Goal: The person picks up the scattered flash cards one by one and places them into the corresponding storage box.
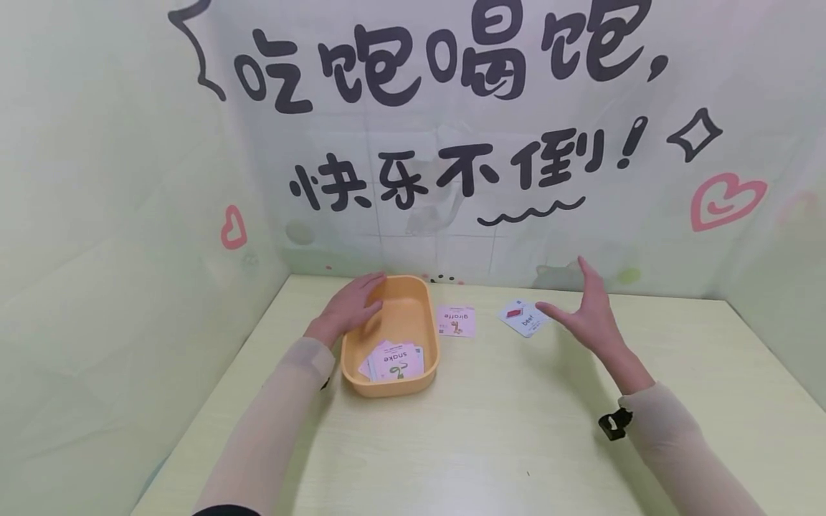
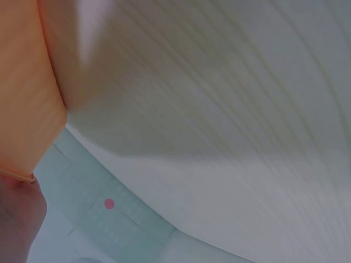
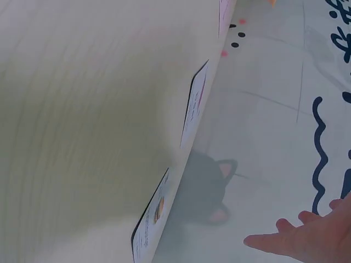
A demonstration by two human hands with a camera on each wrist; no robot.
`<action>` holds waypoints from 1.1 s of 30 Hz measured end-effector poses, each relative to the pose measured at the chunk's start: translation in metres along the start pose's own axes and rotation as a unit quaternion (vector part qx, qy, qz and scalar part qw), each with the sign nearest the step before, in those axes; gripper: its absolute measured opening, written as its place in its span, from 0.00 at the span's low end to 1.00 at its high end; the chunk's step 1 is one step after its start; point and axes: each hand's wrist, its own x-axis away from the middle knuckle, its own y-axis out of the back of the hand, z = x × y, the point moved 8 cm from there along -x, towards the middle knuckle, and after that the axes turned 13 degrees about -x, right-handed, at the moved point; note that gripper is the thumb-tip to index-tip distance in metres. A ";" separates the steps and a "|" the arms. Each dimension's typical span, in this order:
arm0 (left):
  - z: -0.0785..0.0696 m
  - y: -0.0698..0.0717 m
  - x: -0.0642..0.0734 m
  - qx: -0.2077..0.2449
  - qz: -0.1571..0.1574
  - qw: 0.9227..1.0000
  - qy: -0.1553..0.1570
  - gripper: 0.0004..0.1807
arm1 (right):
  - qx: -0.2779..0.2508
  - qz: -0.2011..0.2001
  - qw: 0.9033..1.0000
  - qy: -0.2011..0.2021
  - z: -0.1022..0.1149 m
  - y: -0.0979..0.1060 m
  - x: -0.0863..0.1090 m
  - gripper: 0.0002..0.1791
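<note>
An orange plastic basket [image 1: 403,315] stands at the back left of the table, with several word cards inside; the snake card [image 1: 396,364] lies on top. My left hand [image 1: 351,308] rests over the basket's left rim, fingers toward the far end and thumb reaching inside. In the left wrist view only part of that hand [image 2: 19,219] shows, at the rim. To the basket's right lies a pink giraffe card [image 1: 456,322], then a beef card [image 1: 519,319]. My right hand [image 1: 590,315] hovers beside the beef card, thumb and fingers spread, holding nothing.
The right wrist view shows another card [image 3: 149,219] with a food picture, largely hidden by the hand in the head view. A printed cloth wall [image 1: 439,244] rises behind the table [image 1: 477,430], with more cloth on both sides.
</note>
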 end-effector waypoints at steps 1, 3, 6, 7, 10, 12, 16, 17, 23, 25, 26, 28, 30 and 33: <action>0.000 0.000 0.000 -0.001 0.001 1.000 0.000 0.34 | -0.002 0.000 1.000 -0.005 -0.002 0.003 0.000 0.63; 0.000 0.000 -0.001 -0.004 0.001 1.000 0.000 0.34 | -0.002 0.000 1.000 -0.012 -0.006 0.009 0.001 0.63; -0.001 -0.001 -0.002 -0.005 0.001 1.000 0.000 0.34 | 0.002 -0.001 1.000 -0.024 -0.013 0.018 0.002 0.64; -0.001 -0.001 -0.002 -0.005 0.000 1.000 0.001 0.34 | 0.004 -0.001 1.000 -0.029 -0.016 0.021 0.002 0.64; -0.001 -0.001 -0.003 -0.005 0.000 1.000 0.000 0.34 | 0.008 -0.001 0.999 -0.044 -0.025 0.028 0.002 0.65; 0.000 -0.001 -0.003 -0.006 0.001 1.000 0.001 0.34 | 0.009 0.000 0.998 -0.055 -0.030 0.033 0.002 0.65; -0.001 -0.001 -0.003 -0.006 0.000 1.000 0.002 0.34 | 0.006 0.001 0.997 -0.070 -0.039 0.040 0.004 0.65; -0.001 -0.001 -0.003 -0.006 0.000 1.000 0.002 0.34 | 0.004 0.001 0.997 -0.073 -0.042 0.041 0.004 0.65; -0.001 0.000 -0.002 -0.004 0.001 1.000 0.003 0.34 | -0.007 0.014 0.997 -0.076 -0.051 0.046 0.006 0.65; -0.001 0.000 -0.002 -0.004 0.001 1.000 0.002 0.34 | -0.007 0.022 0.997 -0.079 -0.054 0.046 0.006 0.66; -0.001 0.000 -0.002 -0.004 0.001 1.000 0.002 0.34 | -0.007 0.026 0.996 -0.080 -0.056 0.046 0.006 0.66; -0.001 0.001 -0.001 -0.003 0.000 1.000 0.001 0.34 | -0.004 0.033 0.996 -0.087 -0.061 0.046 0.006 0.66; -0.001 0.001 -0.001 -0.003 0.000 1.000 0.002 0.34 | 0.000 0.040 0.995 -0.096 -0.066 0.046 0.006 0.66; -0.001 0.001 0.000 -0.006 -0.001 1.000 0.002 0.34 | 0.008 0.053 0.992 -0.116 -0.075 0.045 0.008 0.67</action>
